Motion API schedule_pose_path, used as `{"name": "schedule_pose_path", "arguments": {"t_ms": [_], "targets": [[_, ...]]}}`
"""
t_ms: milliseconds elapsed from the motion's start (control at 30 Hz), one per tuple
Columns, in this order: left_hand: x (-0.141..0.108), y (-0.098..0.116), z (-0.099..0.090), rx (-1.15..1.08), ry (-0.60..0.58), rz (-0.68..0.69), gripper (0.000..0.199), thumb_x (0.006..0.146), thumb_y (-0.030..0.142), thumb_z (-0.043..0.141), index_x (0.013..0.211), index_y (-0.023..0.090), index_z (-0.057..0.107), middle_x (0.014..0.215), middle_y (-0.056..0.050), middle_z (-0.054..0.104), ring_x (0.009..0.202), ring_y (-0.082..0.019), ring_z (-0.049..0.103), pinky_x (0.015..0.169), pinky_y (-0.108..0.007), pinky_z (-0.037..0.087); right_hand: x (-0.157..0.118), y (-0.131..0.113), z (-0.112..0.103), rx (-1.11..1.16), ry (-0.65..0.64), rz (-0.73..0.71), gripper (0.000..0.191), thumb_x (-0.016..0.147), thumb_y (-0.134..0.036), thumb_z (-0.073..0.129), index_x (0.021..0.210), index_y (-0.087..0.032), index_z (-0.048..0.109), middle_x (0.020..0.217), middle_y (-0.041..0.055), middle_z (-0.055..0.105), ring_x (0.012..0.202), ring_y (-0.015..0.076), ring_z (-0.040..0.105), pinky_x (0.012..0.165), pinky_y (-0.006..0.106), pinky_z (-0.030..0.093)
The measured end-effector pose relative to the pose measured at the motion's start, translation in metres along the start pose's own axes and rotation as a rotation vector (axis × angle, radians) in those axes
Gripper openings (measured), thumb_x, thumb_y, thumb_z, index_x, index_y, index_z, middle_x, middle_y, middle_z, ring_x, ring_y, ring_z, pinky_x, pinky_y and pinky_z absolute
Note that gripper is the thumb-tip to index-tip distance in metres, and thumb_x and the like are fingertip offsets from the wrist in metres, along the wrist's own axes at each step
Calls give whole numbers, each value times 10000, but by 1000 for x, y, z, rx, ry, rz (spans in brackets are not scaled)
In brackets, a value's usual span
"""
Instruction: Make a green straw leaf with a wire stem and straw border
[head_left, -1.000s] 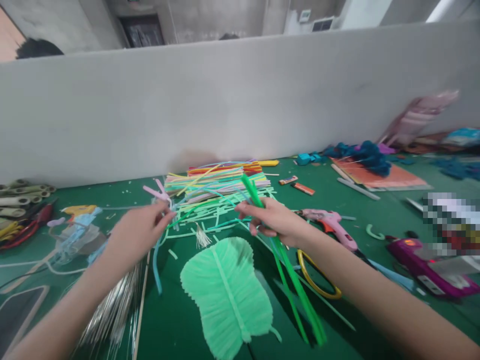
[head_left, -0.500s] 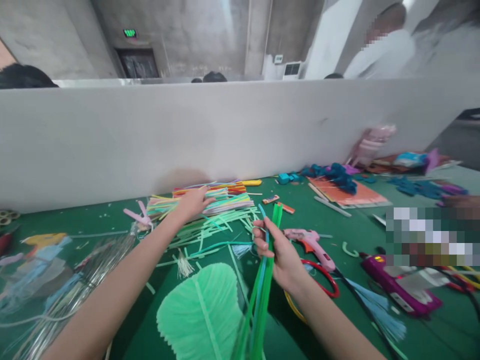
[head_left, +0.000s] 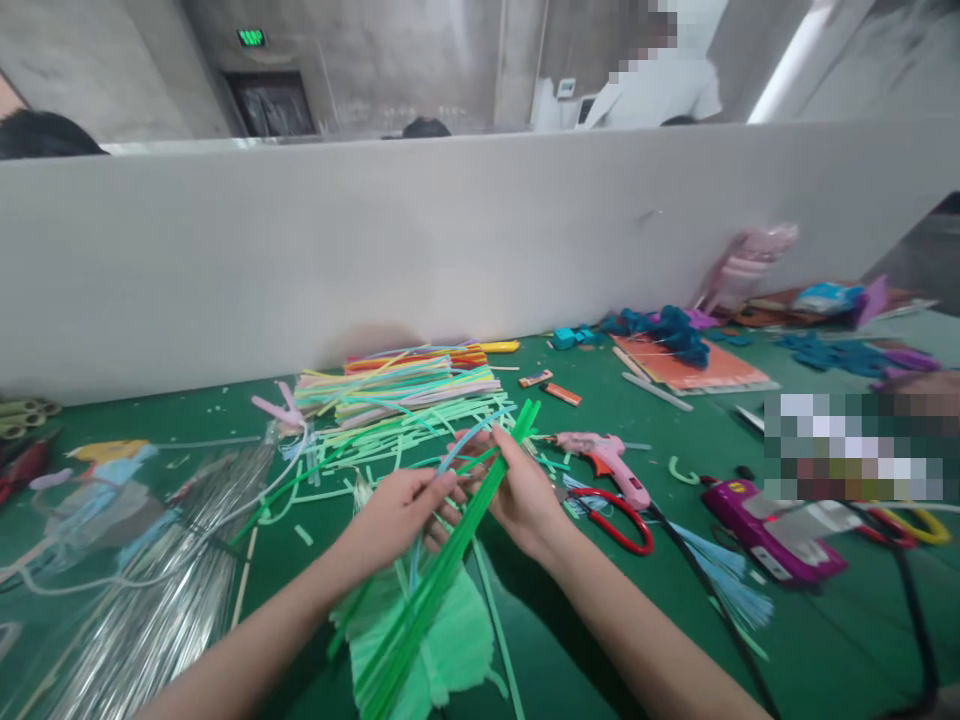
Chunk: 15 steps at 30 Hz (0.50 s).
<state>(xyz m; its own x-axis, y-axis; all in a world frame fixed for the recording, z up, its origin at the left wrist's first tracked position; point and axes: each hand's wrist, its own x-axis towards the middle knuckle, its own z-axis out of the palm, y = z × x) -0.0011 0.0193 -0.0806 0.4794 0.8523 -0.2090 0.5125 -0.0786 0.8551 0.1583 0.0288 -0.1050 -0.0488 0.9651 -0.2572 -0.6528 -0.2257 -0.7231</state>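
Note:
My right hand (head_left: 521, 490) is closed around a bundle of bright green pipe cleaners (head_left: 457, 545) that slants down toward me. Close beside it, my left hand (head_left: 412, 510) has its fingers curled on a light blue pipe cleaner (head_left: 466, 440), which bends up past the right fingertips. A thin green strand also passes by the left hand; whether it is gripped I cannot tell. Below the bundle lies a mint-green fuzzy leaf (head_left: 465, 630), partly covered by it. Piled pipe cleaners (head_left: 405, 400) in many colours lie beyond my hands.
On the right are a pink glue gun (head_left: 611, 465), red-handled scissors (head_left: 619, 525) and a purple device (head_left: 772, 530) with cables. Silvery wires (head_left: 172, 590) spread at left. A white partition (head_left: 450, 240) closes off the back. Another person's hand (head_left: 922, 400) shows at far right.
My left hand has come back from the pipe cleaner pile to the bundle in my right hand. The bundle now tilts more, and the light blue strand sits at my left fingers.

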Motion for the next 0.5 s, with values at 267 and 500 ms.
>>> {"name": "schedule_pose_path", "arguments": {"t_ms": [267,500], "targets": [[69,16,-120,538,507,75,394,997,443,434,881,149,669,835,-87,722,858,-242,698,838,-419,532,-7,-1,-10,-134,47,6,347,805,-453,584,617,-161,569,426,-93,349,333,22,275,333,133,184],[108,2,-129,757,509,206,375,950,345,596,1282,171,579,1333,-121,586,1175,-277,591,981,-517,492,-25,45,0,-465,-174,303,268,757,-382,745,818,-153,620,540,-22,627,482,141,665,434,187,508]]}}
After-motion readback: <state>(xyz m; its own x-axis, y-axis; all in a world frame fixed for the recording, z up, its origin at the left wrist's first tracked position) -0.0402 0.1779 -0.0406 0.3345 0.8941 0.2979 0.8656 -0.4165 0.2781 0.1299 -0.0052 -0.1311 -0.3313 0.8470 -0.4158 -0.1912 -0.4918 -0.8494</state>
